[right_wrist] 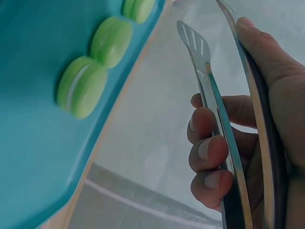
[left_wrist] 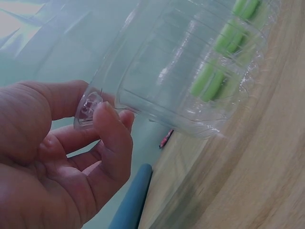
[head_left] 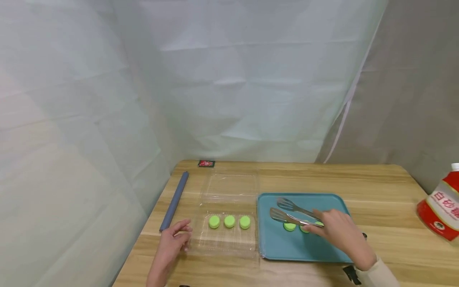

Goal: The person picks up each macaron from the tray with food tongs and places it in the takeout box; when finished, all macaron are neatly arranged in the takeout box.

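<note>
A clear plastic clamshell box [head_left: 229, 244] lies open, with three green macarons [head_left: 229, 221] in a row in its base. My left hand [head_left: 173, 242] is at its left side; in the left wrist view the thumb and fingers pinch a corner of the rim. My right hand [head_left: 338, 231] grips metal tongs [right_wrist: 224, 112] with slotted ends, held apart over the blue tray [head_left: 287, 249]. Nothing is between the tong ends. Below them, three more green macarons [right_wrist: 83, 88] sit on the tray, partly hidden by tongs and hand in the head view.
A blue-grey rod [head_left: 174, 201] lies along the table's left side. At the back edge is a small dark and red packet [head_left: 206, 163]. A red and white bag [head_left: 442, 203] stands at the far right. Pale cloth [head_left: 229, 79] hangs behind the table.
</note>
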The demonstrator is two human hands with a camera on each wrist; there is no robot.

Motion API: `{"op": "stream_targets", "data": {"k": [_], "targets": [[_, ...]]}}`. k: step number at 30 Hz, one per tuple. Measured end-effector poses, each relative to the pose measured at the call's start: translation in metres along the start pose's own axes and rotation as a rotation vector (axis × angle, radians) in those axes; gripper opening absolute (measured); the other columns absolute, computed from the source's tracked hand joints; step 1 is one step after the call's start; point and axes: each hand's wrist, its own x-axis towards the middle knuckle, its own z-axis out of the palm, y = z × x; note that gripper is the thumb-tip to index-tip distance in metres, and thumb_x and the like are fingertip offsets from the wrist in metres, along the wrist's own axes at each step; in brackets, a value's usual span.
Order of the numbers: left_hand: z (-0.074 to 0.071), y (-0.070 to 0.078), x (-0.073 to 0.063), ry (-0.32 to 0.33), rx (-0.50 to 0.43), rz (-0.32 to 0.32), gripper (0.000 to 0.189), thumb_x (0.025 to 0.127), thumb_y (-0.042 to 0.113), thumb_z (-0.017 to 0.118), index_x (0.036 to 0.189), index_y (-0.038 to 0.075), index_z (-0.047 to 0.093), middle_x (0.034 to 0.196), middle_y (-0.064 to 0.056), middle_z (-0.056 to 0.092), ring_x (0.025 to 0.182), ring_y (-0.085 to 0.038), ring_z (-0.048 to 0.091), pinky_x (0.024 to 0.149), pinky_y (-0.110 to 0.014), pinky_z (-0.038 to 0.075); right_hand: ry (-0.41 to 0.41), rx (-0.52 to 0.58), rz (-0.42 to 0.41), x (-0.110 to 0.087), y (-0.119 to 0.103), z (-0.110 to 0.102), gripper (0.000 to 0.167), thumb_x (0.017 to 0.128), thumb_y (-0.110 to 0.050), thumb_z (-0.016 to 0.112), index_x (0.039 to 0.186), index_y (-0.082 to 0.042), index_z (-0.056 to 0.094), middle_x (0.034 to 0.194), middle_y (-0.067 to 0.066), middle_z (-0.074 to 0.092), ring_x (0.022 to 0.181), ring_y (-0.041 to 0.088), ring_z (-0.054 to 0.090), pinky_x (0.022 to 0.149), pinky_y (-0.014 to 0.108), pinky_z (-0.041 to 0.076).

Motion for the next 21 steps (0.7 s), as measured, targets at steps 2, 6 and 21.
{"op": "stream_targets", "data": {"k": [2, 6, 21], "targets": [[-0.001, -0.001, 0.000, 0.003, 0.000, -0.003, 0.052, 0.085, -0.016, 0.059, 0.136, -0.015, 0.052, 0.101, -0.015, 0.060, 0.057, -0.013, 0.051, 0.049, -0.022, 0.045, -0.013, -0.013, 0.005, -0.002, 0.004, 0.000, 0.045, 0.084, -0.050, 0.076, 0.100, -0.008, 0.073, 0.054, -0.013, 0.042, 0.050, 0.003, 0.039, 0.043, 0.025, 0.034], [-0.002, -0.002, 0.000, 0.005, 0.002, -0.003, 0.053, 0.084, -0.016, 0.059, 0.137, -0.014, 0.052, 0.101, -0.014, 0.060, 0.056, -0.013, 0.051, 0.049, -0.023, 0.045, -0.035, -0.020, 0.005, -0.007, 0.012, -0.001, 0.045, 0.084, -0.052, 0.075, 0.100, -0.010, 0.073, 0.059, -0.013, 0.045, 0.052, 0.003, 0.041, 0.042, 0.026, 0.033], [-0.001, -0.001, 0.001, 0.000, 0.015, -0.011, 0.054, 0.084, -0.015, 0.059, 0.137, -0.014, 0.052, 0.101, -0.015, 0.061, 0.056, -0.013, 0.051, 0.049, -0.023, 0.044, -0.108, -0.030, -0.090, -0.010, 0.030, -0.009, 0.032, 0.083, -0.041, 0.080, 0.072, -0.025, 0.054, 0.060, -0.015, 0.030, 0.053, 0.001, 0.026, 0.046, 0.021, 0.022]]}}
